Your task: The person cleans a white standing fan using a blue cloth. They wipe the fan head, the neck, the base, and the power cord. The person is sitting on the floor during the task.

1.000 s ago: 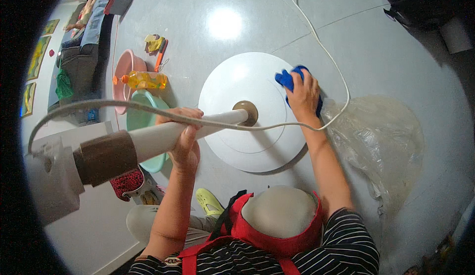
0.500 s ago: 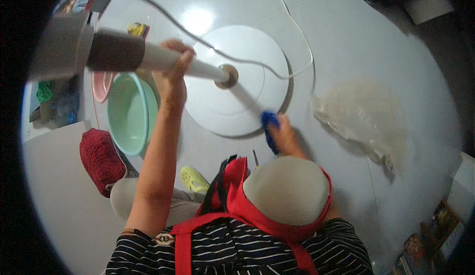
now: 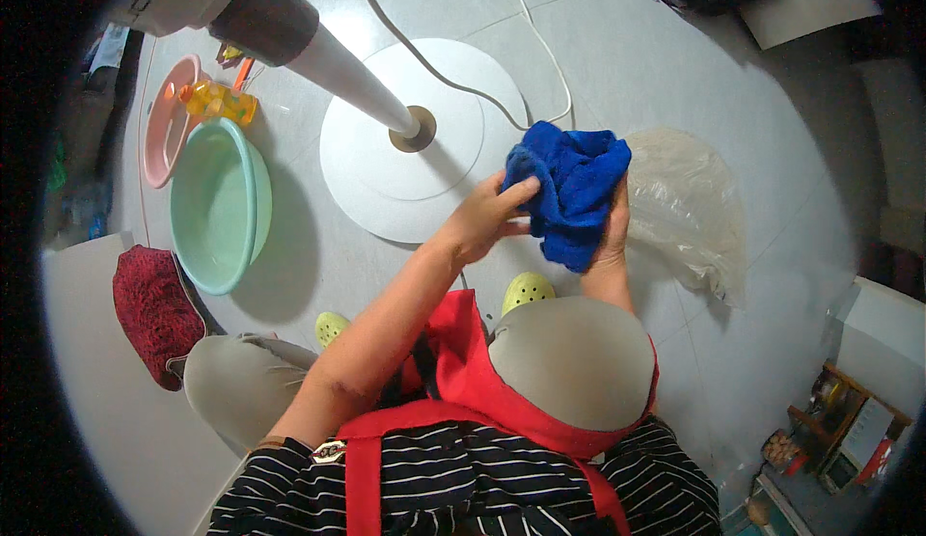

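Observation:
A crumpled blue cloth [image 3: 571, 189] is bunched up between my two hands, above the floor and just right of a white round base [image 3: 357, 179]. My left hand [image 3: 482, 216] pinches its left edge, the thumb lying on top of the fabric. From the right and below, my right hand [image 3: 614, 232] grips the same cloth, its fingers mostly hidden behind the folds. A white pole [image 3: 362, 78] rises from the base through a brownish collar [image 3: 415, 129], and neither hand touches it. Higher up, the pole enters a dark grey sleeve [image 3: 265, 17].
Left of the base stand a green basin [image 3: 220, 213], a pink basin [image 3: 154, 145] and a bottle of yellow liquid [image 3: 220, 102]. A cable [image 3: 424, 58] runs across the base. A clear plastic bag [image 3: 690, 208] lies on the right. A red patterned cushion-like item [image 3: 149, 309] sits far left.
My left hand has let go of the pole and come right onto the blue cloth. My right hand has lifted the cloth from beside the base's edge, and the cloth is now spread wider.

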Available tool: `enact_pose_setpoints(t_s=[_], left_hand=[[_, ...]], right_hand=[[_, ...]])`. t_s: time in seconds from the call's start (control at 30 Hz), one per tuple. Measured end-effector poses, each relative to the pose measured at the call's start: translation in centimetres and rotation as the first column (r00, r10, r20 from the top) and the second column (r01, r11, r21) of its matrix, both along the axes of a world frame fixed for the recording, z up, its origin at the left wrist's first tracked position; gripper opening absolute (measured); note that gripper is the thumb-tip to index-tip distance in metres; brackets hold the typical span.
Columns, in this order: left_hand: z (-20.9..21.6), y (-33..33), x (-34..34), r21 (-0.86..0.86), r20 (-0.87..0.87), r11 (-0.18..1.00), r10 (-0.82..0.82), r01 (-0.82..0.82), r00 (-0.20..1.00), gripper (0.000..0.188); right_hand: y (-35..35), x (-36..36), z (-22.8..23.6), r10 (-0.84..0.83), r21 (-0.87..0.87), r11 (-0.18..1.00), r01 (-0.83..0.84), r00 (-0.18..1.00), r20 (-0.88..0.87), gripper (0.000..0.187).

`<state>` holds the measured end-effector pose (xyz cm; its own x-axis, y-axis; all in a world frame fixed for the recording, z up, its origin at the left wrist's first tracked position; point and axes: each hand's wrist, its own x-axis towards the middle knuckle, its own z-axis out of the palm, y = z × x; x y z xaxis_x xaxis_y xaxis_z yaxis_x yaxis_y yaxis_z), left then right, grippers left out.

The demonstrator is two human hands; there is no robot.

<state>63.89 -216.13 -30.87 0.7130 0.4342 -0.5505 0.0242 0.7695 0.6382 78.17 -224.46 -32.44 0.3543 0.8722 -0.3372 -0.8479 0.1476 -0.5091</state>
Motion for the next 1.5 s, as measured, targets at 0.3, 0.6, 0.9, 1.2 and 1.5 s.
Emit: enact_pose_setpoints(t_s=[0.3,0.6,0.9,1.2,1.5], left_hand=[[4.2,1.9,-1.6,0.438,0.013,0.861,0.281,-0.258,0.96,0.016],[-0.9,4.1,-1.3,0.484,-0.245,0.86,0.308,-0.159,0.919,0.035],[-0.2,-1.1,-1.2,0.845,-0.257,0.488,0.006,0.221,0.967,0.042],[5.5,0.9,-2.0,0.654,-0.223,0.686,-0.229,0.319,0.948,0.021],[3.8,1.0,-1.6,-0.313,0.352,0.95,0.099,0.017,0.931,0.042]], right_hand=[[-2.7,4.0,2.8,0.277,-0.4,0.91,-0.113,0.882,0.381,0.056],[-4.0,6.7,3.7,0.633,-0.379,0.761,-0.526,0.475,0.611,0.045],[-2.9,2.5,3.5,0.688,-0.519,0.692,-0.502,0.677,0.263,0.058],[-3.5,5.0,2.8,0.849,-0.674,0.49,-0.552,0.125,0.514,0.052],[-3.9,-5.1,-4.7,0.428,0.167,0.9,-0.403,0.742,-0.515,0.072]])
